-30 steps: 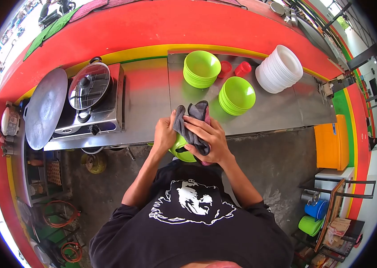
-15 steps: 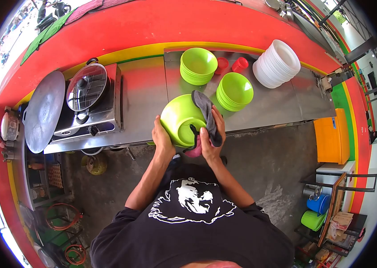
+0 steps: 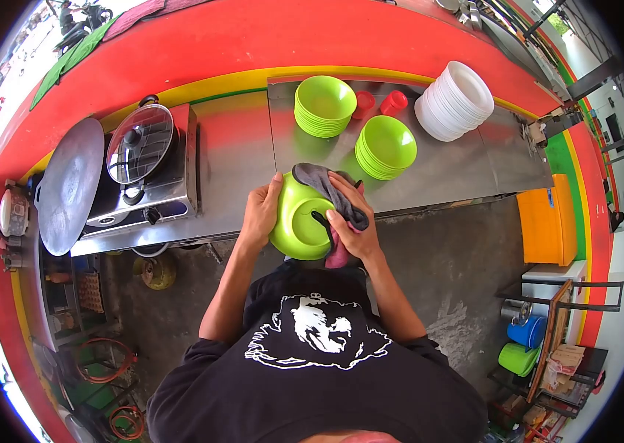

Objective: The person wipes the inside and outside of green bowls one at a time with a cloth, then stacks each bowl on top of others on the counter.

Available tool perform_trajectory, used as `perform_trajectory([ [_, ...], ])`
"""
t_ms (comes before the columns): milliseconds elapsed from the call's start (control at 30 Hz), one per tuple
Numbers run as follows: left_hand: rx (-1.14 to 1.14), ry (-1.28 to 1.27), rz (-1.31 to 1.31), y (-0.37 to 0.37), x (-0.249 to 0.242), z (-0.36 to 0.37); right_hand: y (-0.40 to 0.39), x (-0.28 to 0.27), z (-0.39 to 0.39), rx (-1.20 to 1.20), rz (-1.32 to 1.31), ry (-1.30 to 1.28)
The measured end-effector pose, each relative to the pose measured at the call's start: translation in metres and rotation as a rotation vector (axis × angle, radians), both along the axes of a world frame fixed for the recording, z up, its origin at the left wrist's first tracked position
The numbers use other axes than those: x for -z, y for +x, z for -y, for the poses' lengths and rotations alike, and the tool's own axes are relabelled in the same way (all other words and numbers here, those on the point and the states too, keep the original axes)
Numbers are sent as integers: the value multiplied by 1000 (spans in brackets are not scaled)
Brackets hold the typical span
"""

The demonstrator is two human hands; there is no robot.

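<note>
I'm bracing the stiff, probably light, slick bowl at ten o'clock, left hand's finger spread unclear, right hand pinching soft cloth.

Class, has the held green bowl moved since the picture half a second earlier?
Yes. Judged against the metal counter, the held green bowl has shifted slightly downward in the view, with more of it past the counter's front edge.

You've got room on the surface btwn the stove and green bowls; cups & white stack block the back right.
</note>
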State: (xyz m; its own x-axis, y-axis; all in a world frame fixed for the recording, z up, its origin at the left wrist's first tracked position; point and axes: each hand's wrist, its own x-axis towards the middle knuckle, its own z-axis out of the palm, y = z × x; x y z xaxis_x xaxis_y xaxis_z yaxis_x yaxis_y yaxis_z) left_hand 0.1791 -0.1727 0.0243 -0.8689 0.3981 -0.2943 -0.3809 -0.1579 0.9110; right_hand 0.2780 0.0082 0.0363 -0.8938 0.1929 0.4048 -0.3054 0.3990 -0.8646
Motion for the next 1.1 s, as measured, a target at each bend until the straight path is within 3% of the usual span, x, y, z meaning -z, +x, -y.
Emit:
perform_trajectory([
  [133, 36, -44, -23, 3, 12, 5, -2, -21, 6, 20, -24, 314],
  [233, -23, 42, 18, 15, 8, 0, -8, -41, 3, -195, 17, 458],
  [333, 152, -42, -164, 13, 34, 8, -12, -45, 7, -306, 39, 493],
  [433, 8, -30, -154, 14, 32, 9, -14, -33, 8, -272, 2, 435],
  [533, -163, 7, -89, 11, 23, 7, -11, -18, 23, 9, -79, 209],
  [667, -408, 194, 71, 14, 13, -3, -1, 16, 43, 127, -173, 212],
  [733, -555, 298, 168, 15, 10, -9, 8, 24, 60, 134, -140, 358],
  [900, -432, 98, 116, 19, 15, -5, 21, 21, 73, 4, 26, 646],
  [1100, -319, 69, 24, 21, 7, -15, 7, -9, 59, 135, -25, 732],
])
